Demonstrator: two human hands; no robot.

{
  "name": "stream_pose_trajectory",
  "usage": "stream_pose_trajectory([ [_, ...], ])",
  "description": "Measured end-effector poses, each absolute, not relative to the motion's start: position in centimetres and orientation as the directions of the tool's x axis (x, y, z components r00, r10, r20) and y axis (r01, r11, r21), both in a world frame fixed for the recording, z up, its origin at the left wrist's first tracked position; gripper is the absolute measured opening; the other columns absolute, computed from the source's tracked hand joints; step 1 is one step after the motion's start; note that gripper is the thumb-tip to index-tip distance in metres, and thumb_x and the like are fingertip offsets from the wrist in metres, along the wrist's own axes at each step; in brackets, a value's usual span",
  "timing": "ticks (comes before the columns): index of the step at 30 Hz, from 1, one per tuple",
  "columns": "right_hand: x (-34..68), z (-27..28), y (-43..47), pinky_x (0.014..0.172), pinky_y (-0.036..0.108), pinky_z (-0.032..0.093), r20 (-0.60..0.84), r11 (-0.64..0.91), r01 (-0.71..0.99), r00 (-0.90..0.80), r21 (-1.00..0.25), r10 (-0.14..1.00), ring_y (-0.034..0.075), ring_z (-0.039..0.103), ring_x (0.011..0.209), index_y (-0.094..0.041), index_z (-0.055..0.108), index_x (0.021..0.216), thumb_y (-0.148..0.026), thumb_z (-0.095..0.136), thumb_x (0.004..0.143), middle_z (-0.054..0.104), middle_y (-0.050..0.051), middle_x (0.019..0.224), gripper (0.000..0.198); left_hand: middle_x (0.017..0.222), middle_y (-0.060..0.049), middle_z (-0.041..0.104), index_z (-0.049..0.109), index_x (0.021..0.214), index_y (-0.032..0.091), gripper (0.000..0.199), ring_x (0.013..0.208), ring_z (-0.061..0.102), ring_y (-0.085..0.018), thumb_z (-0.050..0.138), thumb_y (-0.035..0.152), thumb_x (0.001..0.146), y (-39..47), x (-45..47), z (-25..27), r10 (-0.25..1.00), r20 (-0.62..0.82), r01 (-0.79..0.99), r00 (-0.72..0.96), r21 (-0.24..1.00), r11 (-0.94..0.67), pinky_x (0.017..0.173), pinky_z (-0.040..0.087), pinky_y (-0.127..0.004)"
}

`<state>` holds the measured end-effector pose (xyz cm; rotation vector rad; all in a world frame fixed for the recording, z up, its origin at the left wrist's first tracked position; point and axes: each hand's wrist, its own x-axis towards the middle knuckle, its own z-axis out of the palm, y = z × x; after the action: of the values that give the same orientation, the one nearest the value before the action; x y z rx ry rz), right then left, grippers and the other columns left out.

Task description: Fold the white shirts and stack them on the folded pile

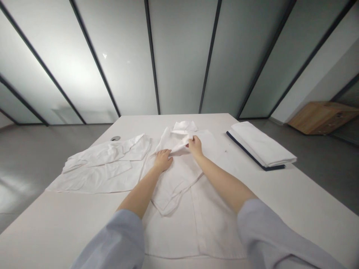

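A white coat [179, 231] lies spread on the table in front of me, its collar [185, 126] at the far end and its hem toward me. One sleeve [168, 198] is laid across its body with the cuff pointing my way. My left hand [163, 160] rests flat on the cloth below the collar, fingers extended and thumb apart. To its right, my right hand [195, 145] pinches a raised fold of the coat between thumb and fingers. The part of the fold inside that grip is hidden.
Another white garment [103, 168] lies loosely folded and wrinkled on the left. A folded white cloth [260, 144] sits on a dark navy piece [246, 152] at the table's right edge. A round grommet [115, 138] is at the back left; a wooden cabinet [322, 117] stands beyond.
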<state>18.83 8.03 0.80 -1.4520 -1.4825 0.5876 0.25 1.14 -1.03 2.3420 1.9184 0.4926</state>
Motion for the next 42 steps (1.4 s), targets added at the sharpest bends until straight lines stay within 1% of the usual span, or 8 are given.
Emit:
stream_pose_trajectory([
  [6, 25.2, -0.4, 5.3, 0.060, 0.030, 0.052, 0.266, 0.234, 0.158, 0.227, -0.959, 0.937, 0.017, 0.059, 0.057, -0.023, 0.049, 0.090, -0.034, 0.043, 0.076, 0.060, -0.003, 0.062, 0.019, 0.126, -0.004, 0.063, 0.066, 0.115, 0.028, 0.035, 0.119, 0.053, -0.023, 0.046, 0.021, 0.088, 1.5, -0.4, -1.3, 0.975, 0.214, 0.965, 0.051, 0.240, -0.104, 0.105, 0.038, -0.039],
  [11, 29.2, -1.2, 5.0, 0.074, 0.034, 0.052, 0.331, 0.185, 0.406, 0.327, -0.895, 0.885, 0.021, 0.064, 0.076, -0.021, 0.056, 0.093, -0.035, 0.043, 0.077, 0.068, 0.006, 0.082, 0.026, 0.128, -0.003, 0.063, 0.067, 0.114, 0.028, 0.035, 0.119, 0.053, -0.024, 0.048, 0.020, 0.086, 1.7, -0.5, -1.2, 0.976, 0.210, 0.965, 0.048, 0.244, -0.100, 0.105, 0.039, -0.041],
  [19, 25.1, 0.1, 8.9, 0.099, 0.036, 0.041, 0.060, 0.035, 0.760, 0.005, -0.649, 0.998, 0.025, 0.055, 0.119, -0.019, 0.053, 0.130, -0.043, 0.050, 0.083, 0.058, 0.013, 0.132, 0.053, 0.130, -0.003, 0.062, 0.068, 0.115, 0.027, 0.036, 0.119, 0.054, -0.024, 0.048, 0.020, 0.085, 1.6, -0.5, -1.1, 0.974, 0.217, 0.965, 0.064, 0.237, -0.116, 0.106, 0.039, -0.041],
  [24, 21.9, 0.9, 10.1, 0.099, 0.048, 0.037, -0.015, -0.070, 0.916, 0.069, -0.396, 0.997, 0.036, 0.048, 0.124, -0.018, 0.044, 0.141, -0.053, 0.058, 0.079, 0.052, 0.020, 0.135, 0.073, 0.130, -0.004, 0.062, 0.067, 0.115, 0.028, 0.036, 0.119, 0.054, -0.024, 0.049, 0.020, 0.085, 1.7, -0.7, -1.4, 0.976, 0.208, 0.961, 0.065, 0.249, -0.117, 0.106, 0.039, -0.042],
  [28, 21.2, 1.1, 10.2, 0.097, 0.049, 0.037, 0.002, -0.045, 0.950, 0.048, -0.309, 0.999, 0.036, 0.049, 0.120, -0.025, 0.056, 0.131, -0.045, 0.063, 0.076, 0.055, 0.017, 0.130, 0.059, 0.132, -0.005, 0.061, 0.067, 0.117, 0.027, 0.037, 0.121, 0.053, -0.024, 0.049, 0.020, 0.085, 1.7, -0.8, -1.4, 0.978, 0.198, 0.959, 0.070, 0.256, -0.120, 0.107, 0.038, -0.042],
  [32, 22.0, 1.0, 10.1, 0.096, 0.043, 0.040, 0.060, -0.013, 0.917, 0.041, -0.399, 0.997, 0.031, 0.052, 0.116, -0.025, 0.070, 0.110, -0.026, 0.057, 0.078, 0.063, 0.011, 0.121, 0.034, 0.132, -0.006, 0.061, 0.067, 0.117, 0.025, 0.036, 0.122, 0.052, -0.025, 0.049, 0.021, 0.085, 1.7, -0.8, -1.3, 0.979, 0.194, 0.959, 0.064, 0.260, -0.114, 0.107, 0.038, -0.042],
  [36, 24.3, 1.4, 9.9, 0.096, 0.037, 0.042, 0.315, 0.146, 0.786, 0.064, -0.601, 0.947, 0.025, 0.057, 0.106, -0.018, 0.072, 0.097, -0.016, 0.043, 0.078, 0.069, 0.009, 0.107, 0.035, 0.130, -0.004, 0.061, 0.067, 0.115, 0.028, 0.036, 0.120, 0.054, -0.024, 0.049, 0.020, 0.085, 1.7, -0.8, -1.3, 0.976, 0.206, 0.958, 0.069, 0.260, -0.122, 0.106, 0.039, -0.041],
  [42, 31.4, 1.6, 7.5, 0.082, 0.036, 0.050, 0.445, 0.197, 0.576, 0.327, -0.794, 0.834, 0.023, 0.060, 0.088, -0.012, 0.056, 0.124, -0.025, 0.045, 0.074, 0.064, 0.011, 0.103, 0.053, 0.129, -0.003, 0.062, 0.067, 0.114, 0.028, 0.035, 0.119, 0.054, -0.024, 0.049, 0.020, 0.085, 1.7, -0.7, -1.3, 0.975, 0.215, 0.960, 0.055, 0.258, -0.111, 0.105, 0.040, -0.041],
])
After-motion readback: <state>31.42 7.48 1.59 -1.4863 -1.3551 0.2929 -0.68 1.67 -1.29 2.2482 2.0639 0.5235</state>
